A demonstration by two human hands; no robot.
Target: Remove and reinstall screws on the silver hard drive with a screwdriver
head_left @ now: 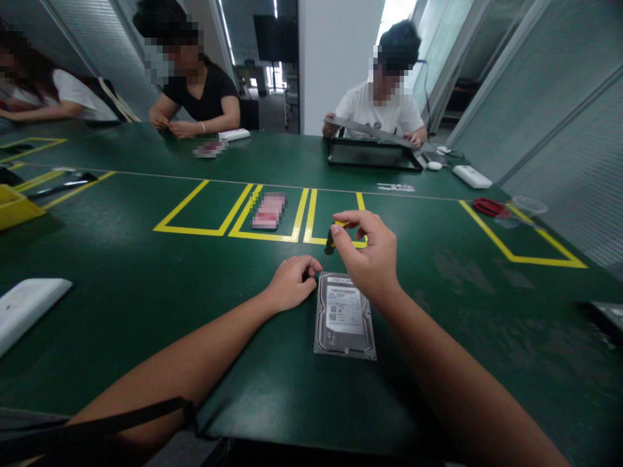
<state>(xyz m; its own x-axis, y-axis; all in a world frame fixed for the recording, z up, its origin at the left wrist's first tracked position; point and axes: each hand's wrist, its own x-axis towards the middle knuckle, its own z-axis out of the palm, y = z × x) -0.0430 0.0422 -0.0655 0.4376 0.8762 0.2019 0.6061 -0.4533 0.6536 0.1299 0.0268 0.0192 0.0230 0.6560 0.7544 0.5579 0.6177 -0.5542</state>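
A silver hard drive [344, 318] with a white label lies flat on the green table [146, 292] in front of me. My right hand [367, 256] pinches a small screwdriver [330, 241] with a black and yellow handle, its tip pointing down at the drive's far left corner. My left hand [292, 282] is curled, fingertips pressed against that same corner beside the screwdriver tip. Whether it holds anything is hidden.
Yellow tape boxes [204, 211] mark the table ahead. A white device [26, 308] lies at the left, a yellow bin [14, 206] farther left, a dark object [606, 318] at the right edge. Three people sit across; one handles a laptop [372, 154].
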